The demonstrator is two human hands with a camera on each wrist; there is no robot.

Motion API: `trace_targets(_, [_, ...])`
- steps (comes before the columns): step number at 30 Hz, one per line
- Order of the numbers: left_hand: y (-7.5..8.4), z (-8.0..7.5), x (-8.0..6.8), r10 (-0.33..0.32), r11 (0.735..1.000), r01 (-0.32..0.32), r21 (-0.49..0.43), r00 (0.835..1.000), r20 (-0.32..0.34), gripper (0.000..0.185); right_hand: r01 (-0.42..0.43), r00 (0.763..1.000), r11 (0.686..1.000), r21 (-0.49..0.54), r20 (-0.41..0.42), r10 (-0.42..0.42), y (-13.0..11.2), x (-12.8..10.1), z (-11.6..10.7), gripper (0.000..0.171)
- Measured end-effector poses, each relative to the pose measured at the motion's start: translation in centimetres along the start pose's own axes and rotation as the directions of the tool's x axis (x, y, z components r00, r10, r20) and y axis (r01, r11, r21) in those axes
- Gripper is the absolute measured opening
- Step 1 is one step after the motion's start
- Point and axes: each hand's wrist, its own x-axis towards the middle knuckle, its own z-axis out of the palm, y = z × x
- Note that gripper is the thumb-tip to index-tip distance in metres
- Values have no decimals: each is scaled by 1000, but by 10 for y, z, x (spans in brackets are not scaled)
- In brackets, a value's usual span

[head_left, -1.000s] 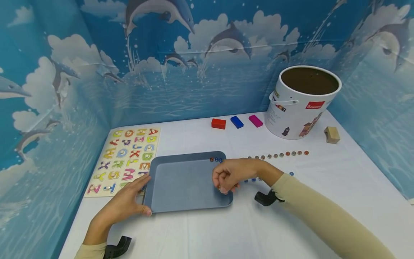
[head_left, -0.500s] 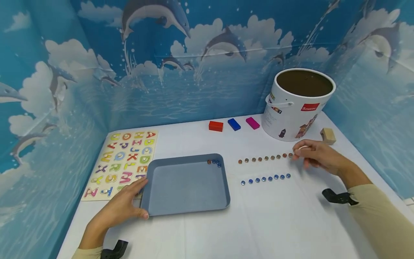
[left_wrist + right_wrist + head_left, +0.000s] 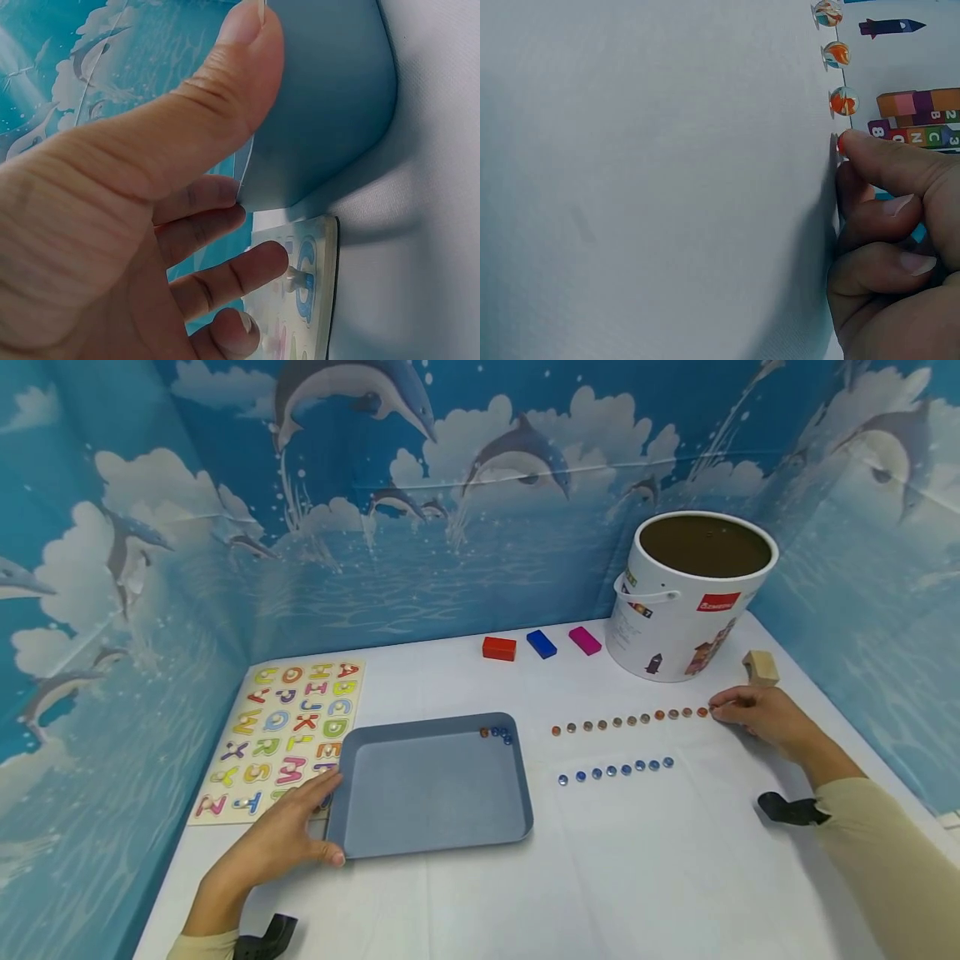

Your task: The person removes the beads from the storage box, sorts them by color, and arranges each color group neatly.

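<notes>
At row's right end: right hand [image 3: 757, 718] grip pinches orange-swirled glass marble [image 3: 843, 142] | left hand [image 3: 281, 839] grip holds grey tray [image 3: 435, 835]

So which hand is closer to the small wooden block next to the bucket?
The right hand. It rests just in front of the wooden block, pinching the end marble of the orange row. The left hand is far across the table, gripping the blue tray.

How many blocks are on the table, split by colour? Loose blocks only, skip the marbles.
Red block: 1
Blue block: 1
Pink block: 1
Plain wood block: 1
Total: 4
</notes>
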Motion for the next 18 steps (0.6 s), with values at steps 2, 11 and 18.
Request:
trace_targets(2, [0,0,0,-2,1000,2,-2,1000,-1,119,8,1000,1000,-9,1,-8,0,0,1,50])
trace_targets(11, [-1,1,1,7,1000,-7,0,1000,-4,119,3,1000,1000,-7,31,-2,-2,-4,0,50])
trace_targets(18, [0,0,1,13,1000,-13,0,1000,-1,118,29,998,998,-63,50,-26,0,-5,-7,50])
